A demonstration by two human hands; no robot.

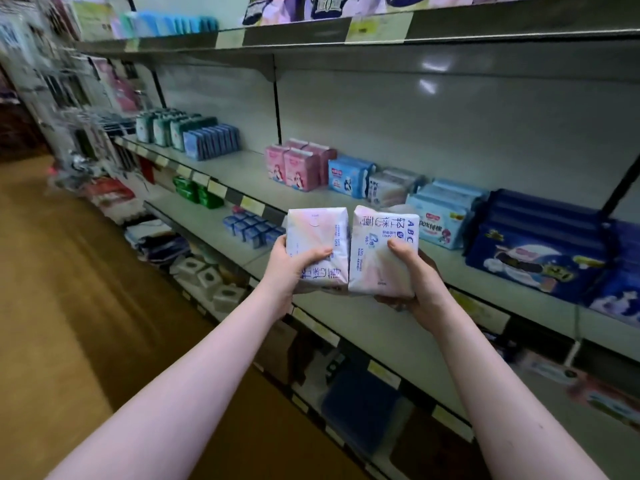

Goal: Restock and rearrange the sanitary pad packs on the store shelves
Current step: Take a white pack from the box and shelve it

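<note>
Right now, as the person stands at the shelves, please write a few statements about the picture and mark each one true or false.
1. The left hand holds the left white pack and the right hand holds the right white pack. True.
2. The pink packs stand to the right of the dark blue packs. False: they stand to the left of them, on the same shelf.
3. The green packs lie on a lower shelf than the pink packs. True.
4. The two white packs are held far apart. False: they are side by side, with their edges close together.
</note>
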